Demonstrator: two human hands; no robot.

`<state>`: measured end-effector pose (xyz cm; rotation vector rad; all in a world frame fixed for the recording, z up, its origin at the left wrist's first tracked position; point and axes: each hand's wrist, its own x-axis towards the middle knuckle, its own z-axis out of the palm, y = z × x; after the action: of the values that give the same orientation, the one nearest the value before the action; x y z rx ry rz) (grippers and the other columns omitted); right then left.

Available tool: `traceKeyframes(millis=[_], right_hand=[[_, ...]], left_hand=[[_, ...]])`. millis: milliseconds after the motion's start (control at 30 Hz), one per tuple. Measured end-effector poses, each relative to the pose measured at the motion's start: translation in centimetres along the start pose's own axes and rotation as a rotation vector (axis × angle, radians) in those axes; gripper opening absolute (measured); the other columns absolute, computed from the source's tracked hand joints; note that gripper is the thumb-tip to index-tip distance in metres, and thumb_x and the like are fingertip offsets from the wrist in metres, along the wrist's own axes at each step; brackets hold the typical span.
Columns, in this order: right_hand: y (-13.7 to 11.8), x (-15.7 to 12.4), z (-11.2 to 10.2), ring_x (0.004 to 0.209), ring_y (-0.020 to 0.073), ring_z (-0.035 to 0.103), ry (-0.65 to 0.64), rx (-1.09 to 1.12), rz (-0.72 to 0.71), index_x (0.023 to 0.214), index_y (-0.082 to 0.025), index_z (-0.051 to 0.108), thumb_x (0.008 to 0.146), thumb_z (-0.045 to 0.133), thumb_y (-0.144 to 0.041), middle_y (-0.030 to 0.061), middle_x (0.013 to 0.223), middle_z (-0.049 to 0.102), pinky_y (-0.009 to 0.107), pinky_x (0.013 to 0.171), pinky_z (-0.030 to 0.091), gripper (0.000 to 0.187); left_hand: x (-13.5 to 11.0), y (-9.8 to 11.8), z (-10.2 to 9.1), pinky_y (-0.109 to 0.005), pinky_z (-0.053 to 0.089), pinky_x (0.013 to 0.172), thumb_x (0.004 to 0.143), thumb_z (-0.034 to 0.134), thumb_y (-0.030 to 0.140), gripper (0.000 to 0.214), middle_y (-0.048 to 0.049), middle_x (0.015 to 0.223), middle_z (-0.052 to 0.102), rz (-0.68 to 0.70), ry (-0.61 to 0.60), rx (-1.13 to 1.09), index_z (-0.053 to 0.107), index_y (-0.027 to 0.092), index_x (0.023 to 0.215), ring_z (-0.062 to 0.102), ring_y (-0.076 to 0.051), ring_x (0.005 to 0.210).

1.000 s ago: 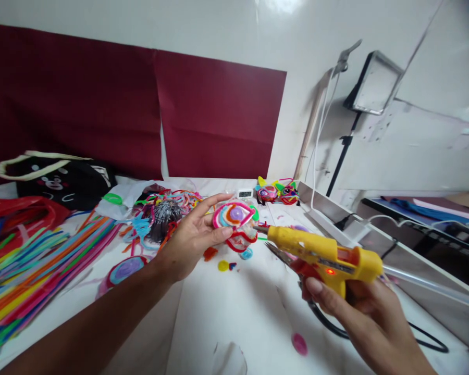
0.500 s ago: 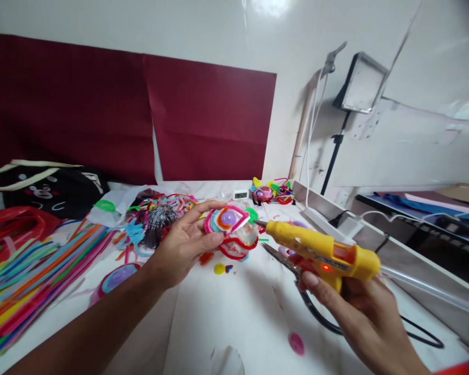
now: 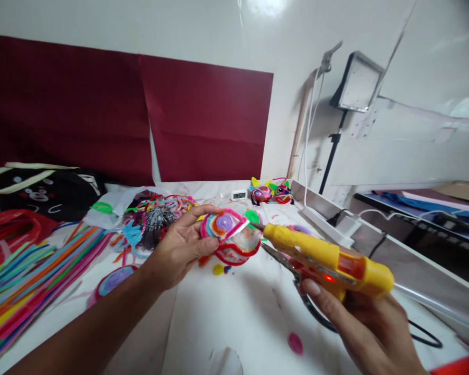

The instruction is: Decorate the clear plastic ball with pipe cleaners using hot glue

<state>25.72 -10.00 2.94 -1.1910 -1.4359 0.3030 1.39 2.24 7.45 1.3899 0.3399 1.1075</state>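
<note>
Ornament (image 3: 223, 225), pinched in the left hand (image 3: 183, 247), looks light, pliable and easily crushed, best taken by its fuzzy rim (image 3: 232, 213); the right hand (image 3: 361, 320) grasps the yellow glue gun (image 3: 310, 247) by its stiff-looking handle (image 3: 337, 291), nozzle (image 3: 260, 227) toward the left hand.

Dark red sheets (image 3: 207, 120) on white wall (image 3: 203, 26). Panel lamp (image 3: 361, 83) on black stand (image 3: 329, 161), right. Black bag (image 3: 58, 192), cartoon face, pale handle, left; red plastic bag (image 3: 31, 221) in front. Small white digital display (image 3: 238, 195), table (image 3: 203, 317) back. Blue cloth (image 3: 422, 203), far right.
</note>
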Motion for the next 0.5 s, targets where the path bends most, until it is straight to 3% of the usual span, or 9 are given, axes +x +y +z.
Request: traceKeyframes(millis=[233, 400, 500], right_hand=[[0.08, -0.55, -0.14, 0.078, 0.0203, 0.071, -0.012, -0.078, -0.020, 0.104, -0.023, 0.069, 0.082, 0.067, -0.031, 0.0063, 0.095, 0.074, 0.021, 0.064, 0.059, 0.023], [-0.02, -0.60, -0.32, 0.070, 0.0207, 0.070, -0.051, -0.091, -0.005, 0.104, -0.022, 0.069, 0.082, 0.066, -0.033, 0.0073, 0.087, 0.072, 0.021, 0.057, 0.059, 0.025], [-0.01, -0.42, -0.16, 0.066, 0.0197, 0.069, -0.058, -0.052, 0.001, 0.107, -0.021, 0.067, 0.082, 0.066, -0.032, 0.0072, 0.084, 0.071, 0.021, 0.052, 0.057, 0.027]], left_hand=[[-0.12, 0.07, 0.24, -0.008, 0.033, 0.038, 0.073, 0.074, 0.011, 0.035, 0.0089, 0.051, 0.053, 0.030, -0.021, 0.042, 0.066, 0.025, 0.104, 0.038, 0.000, 0.036], [-0.11, 0.17, 0.41, -0.011, 0.041, 0.044, 0.072, 0.074, 0.012, 0.035, 0.0092, 0.050, 0.052, 0.017, -0.018, 0.037, 0.066, 0.025, 0.103, 0.039, -0.001, 0.036], [-0.11, 0.15, 0.45, -0.013, 0.047, 0.051, 0.072, 0.075, 0.012, 0.034, 0.0070, 0.056, 0.059, 0.000, -0.023, 0.023, 0.066, 0.026, 0.103, 0.048, -0.003, 0.041]])
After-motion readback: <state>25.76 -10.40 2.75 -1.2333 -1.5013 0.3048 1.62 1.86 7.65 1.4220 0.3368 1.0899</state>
